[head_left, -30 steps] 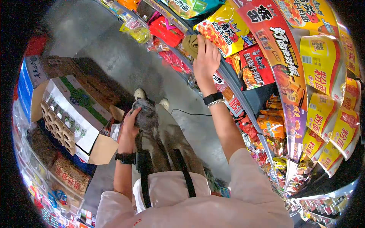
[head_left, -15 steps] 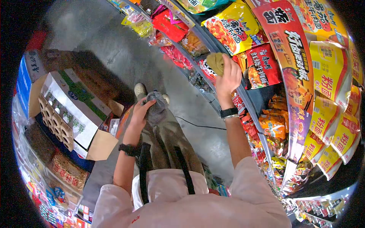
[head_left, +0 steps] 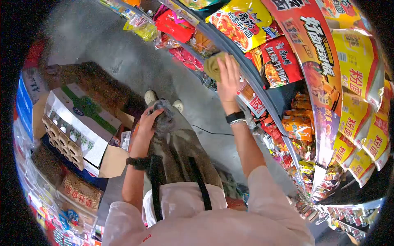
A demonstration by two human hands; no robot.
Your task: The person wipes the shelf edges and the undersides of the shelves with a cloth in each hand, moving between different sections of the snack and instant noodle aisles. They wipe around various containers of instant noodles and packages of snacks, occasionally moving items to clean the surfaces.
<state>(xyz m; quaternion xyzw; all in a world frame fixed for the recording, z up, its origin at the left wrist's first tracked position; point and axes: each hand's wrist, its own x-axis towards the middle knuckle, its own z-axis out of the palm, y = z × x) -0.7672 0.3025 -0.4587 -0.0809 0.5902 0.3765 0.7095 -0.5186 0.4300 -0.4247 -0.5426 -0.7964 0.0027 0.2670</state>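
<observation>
Our right hand (head_left: 227, 78) lies flat, fingers stretched out, pressing an olive cloth (head_left: 212, 66) against the shelf edge (head_left: 246, 67). Our left hand (head_left: 145, 125) clutches a grey cloth (head_left: 165, 119) lower down, above our shoes (head_left: 151, 97).

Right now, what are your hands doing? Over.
Right hand flat on olive cloth at shelf edge. Left hand grips grey cloth. Noodle packets crowd close.

right grip (head_left: 227, 80): flat, fingers spread, pressing olive cloth (head_left: 212, 66) onto shelf edge (head_left: 221, 41)
left grip (head_left: 145, 125): closed round grey cloth (head_left: 165, 117), at the thigh
shelf: red noodle pack (head_left: 279, 61) just beside right grip; yellow packs (head_left: 357, 53) further right
floor (head_left: 123, 61): carton (head_left: 80, 123) left of left grip, well apart from shelf
wrists: dark band on each
</observation>
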